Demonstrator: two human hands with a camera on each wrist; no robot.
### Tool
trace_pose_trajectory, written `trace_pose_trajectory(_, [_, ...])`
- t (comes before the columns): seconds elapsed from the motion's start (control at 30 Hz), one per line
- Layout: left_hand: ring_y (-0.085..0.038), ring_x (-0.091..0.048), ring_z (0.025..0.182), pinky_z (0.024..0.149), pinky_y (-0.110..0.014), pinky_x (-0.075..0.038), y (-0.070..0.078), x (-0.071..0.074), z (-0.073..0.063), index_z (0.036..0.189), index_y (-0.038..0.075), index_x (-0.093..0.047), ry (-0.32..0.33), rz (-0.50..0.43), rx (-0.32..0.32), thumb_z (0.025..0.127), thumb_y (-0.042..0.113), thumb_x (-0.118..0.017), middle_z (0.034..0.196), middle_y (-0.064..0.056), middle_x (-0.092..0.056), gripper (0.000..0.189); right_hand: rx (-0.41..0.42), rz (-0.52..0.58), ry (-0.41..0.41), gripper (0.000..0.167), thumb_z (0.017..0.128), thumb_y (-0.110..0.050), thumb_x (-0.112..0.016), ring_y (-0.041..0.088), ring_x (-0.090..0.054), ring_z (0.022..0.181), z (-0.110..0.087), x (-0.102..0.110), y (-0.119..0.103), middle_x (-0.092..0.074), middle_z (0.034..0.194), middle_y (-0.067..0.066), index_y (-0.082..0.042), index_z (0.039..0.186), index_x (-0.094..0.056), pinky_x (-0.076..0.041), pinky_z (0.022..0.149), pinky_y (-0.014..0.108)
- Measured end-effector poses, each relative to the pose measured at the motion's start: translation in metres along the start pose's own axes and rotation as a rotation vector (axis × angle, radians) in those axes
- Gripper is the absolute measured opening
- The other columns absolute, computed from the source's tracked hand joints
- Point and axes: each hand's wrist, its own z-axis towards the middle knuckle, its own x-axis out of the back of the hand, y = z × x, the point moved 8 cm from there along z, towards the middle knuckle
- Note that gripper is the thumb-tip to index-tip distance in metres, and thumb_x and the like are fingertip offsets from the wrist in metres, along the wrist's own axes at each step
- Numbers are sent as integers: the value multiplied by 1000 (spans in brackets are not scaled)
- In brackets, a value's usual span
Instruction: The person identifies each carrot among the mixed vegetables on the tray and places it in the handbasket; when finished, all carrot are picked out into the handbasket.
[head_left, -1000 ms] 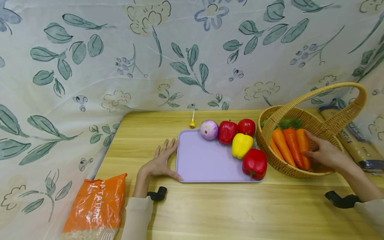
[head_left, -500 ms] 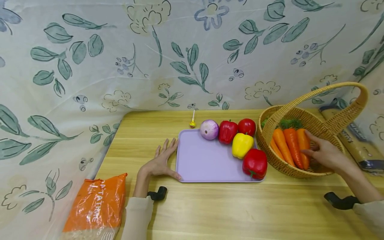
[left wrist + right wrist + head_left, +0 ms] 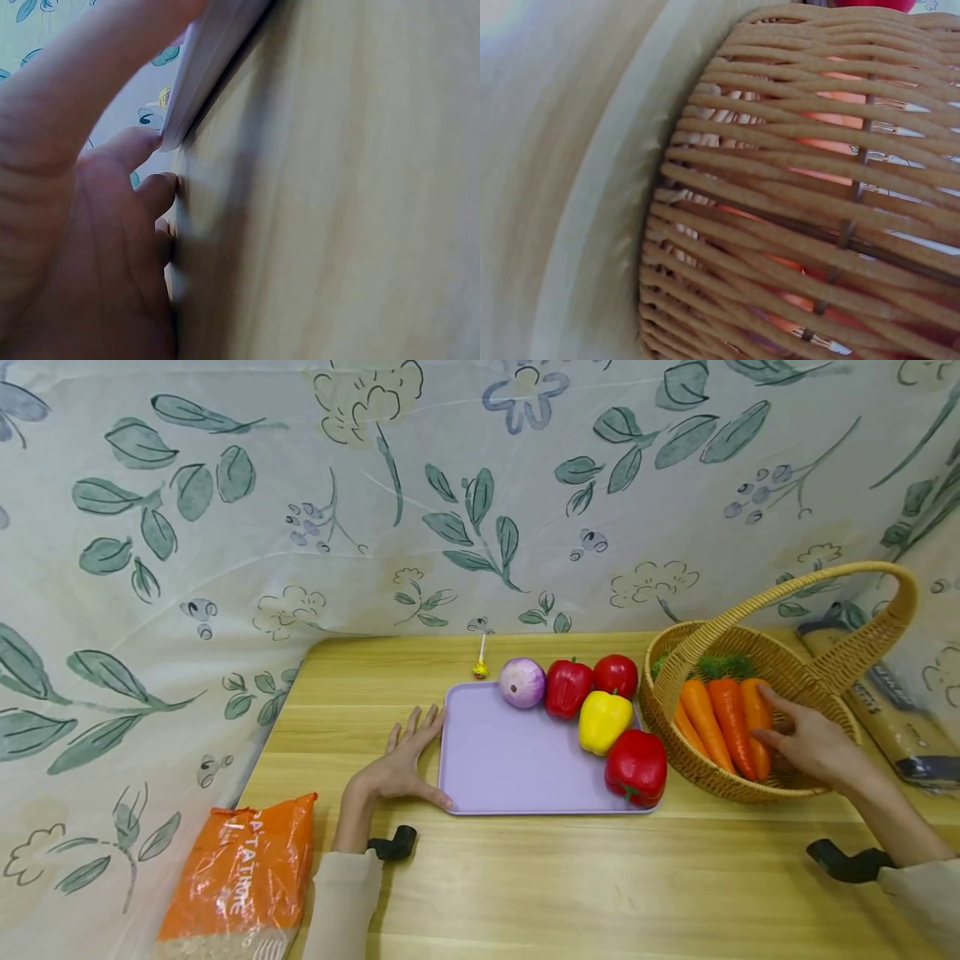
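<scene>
My left hand (image 3: 397, 768) lies with spread fingers at the left side of a lilac tray (image 3: 510, 768), thumb and index fingertip at its edge. In the left wrist view, fingertips (image 3: 142, 142) meet the tray's side. On the tray are a purple onion (image 3: 522, 683), a yellow bell pepper (image 3: 604, 722) and several red vegetables, including a red bell pepper (image 3: 636, 767). My right hand (image 3: 817, 745) reaches inside a wicker basket (image 3: 693, 772), thumb and index finger pinching the rightmost carrot (image 3: 757, 706). Several carrots lie there side by side. The basket's weave hides that hand in the right wrist view.
A yellow lollipop (image 3: 480, 670) lies behind the tray. An orange bag (image 3: 243, 868) sits at the front left, and a brown package (image 3: 900, 718) lies right of the basket. The basket's tall handle (image 3: 787, 589) arches above it. Floral cloth (image 3: 450, 593) hangs behind the wooden table (image 3: 540, 877).
</scene>
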Motion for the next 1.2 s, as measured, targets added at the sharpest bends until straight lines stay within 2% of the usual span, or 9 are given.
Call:
trace_pose_trajectory(0.37, [-37,22,160,126,-63,19,-4,0,-2,168,16,-2,5,11,6,65,43,-98,176,-12,7,144,18,-101,30,73,108,-21,-53,24,-73,73,4,0,0,-62,118,46,9,159,-10,-55,61,31])
trace_pose_trajectory(0.5, [-36,22,160,126,-63,19,-3,1,-1,168,16,-2,7,15,8,64,42,-99,176,-12,6,144,31,-137,50,72,109,-25,-52,45,-72,86,6,2,-1,-61,119,47,10,159,-14,-58,71,50])
trace_pose_trajectory(0.63, [-36,21,160,127,-63,19,-3,1,0,168,16,-3,5,35,12,64,42,-99,176,-12,6,144,50,-181,58,72,110,-33,-47,64,-60,104,7,1,-2,-58,123,49,11,158,-16,-53,77,62])
trace_pose_trajectory(0.77, [-37,19,161,127,-63,16,-2,2,1,168,16,-3,0,58,22,65,43,-98,176,-12,5,143,59,-207,50,74,111,-39,-41,68,-55,110,7,1,-4,-48,132,53,13,157,-17,-51,79,65])
trace_pose_trajectory(0.87, [-38,15,161,128,-64,14,-1,5,2,168,15,-6,3,48,38,69,44,-96,176,-14,2,137,50,-215,37,77,111,-43,-39,61,-60,93,5,1,-7,-59,114,49,15,156,-17,-50,74,58])
trace_pose_trajectory(1.0, [-39,7,162,129,-65,6,3,13,-1,168,17,-13,40,9,74,77,47,-89,176,-14,-2,122,24,-212,19,82,110,-48,-38,69,-49,109,-3,2,-18,-55,120,52,16,157,-16,-46,84,73])
trace_pose_trajectory(1.07, [-37,3,163,130,-65,2,8,17,-3,168,21,-15,72,-17,81,79,49,-87,176,-12,-3,118,26,-202,24,82,110,-49,-39,77,-30,124,-11,3,-28,-35,139,58,14,158,-16,-37,91,84])
trace_pose_trajectory(1.1, [-36,2,163,130,-65,1,12,20,-4,168,24,-15,88,-27,81,80,50,-86,176,-9,-4,116,29,-191,27,82,110,-49,-39,77,-28,125,-16,4,-35,-27,143,59,12,159,-15,-33,93,87])
trace_pose_trajectory(1.2, [-33,0,164,130,-66,1,29,25,-6,168,28,-16,133,-52,36,84,49,-83,177,-5,-5,109,77,-153,61,79,109,-48,-43,73,-31,128,-30,6,-64,-26,149,53,6,161,-21,-32,93,87])
